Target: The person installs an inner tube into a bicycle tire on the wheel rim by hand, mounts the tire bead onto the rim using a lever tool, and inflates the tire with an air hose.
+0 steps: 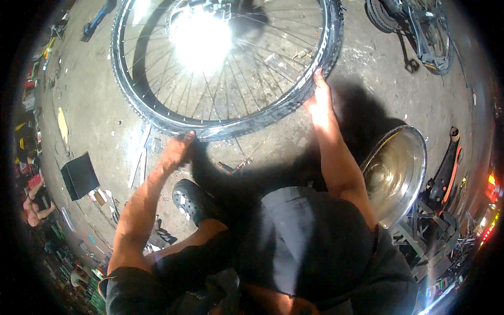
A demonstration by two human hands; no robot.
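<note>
A large bicycle wheel [247,122] with a black tyre and thin spokes is held out in front of me, its top cut off by the upper picture edge. My left hand [180,147] grips the tyre at its near lower side, thumb on top. On the right side of the tyre, my right hand [319,100] is closed, its thumb along the sidewall and the other fingers mostly hidden beneath. A bright glare covers much of the hub area.
To my right stands a shiny metal basin [396,173], near a black and orange tool-like part [445,170]. Bicycle parts [428,31] lie at the far right. On the left are a black box [80,176] and white strips [138,160]. Pliers-like tools [231,167] lie before my shoe [191,201].
</note>
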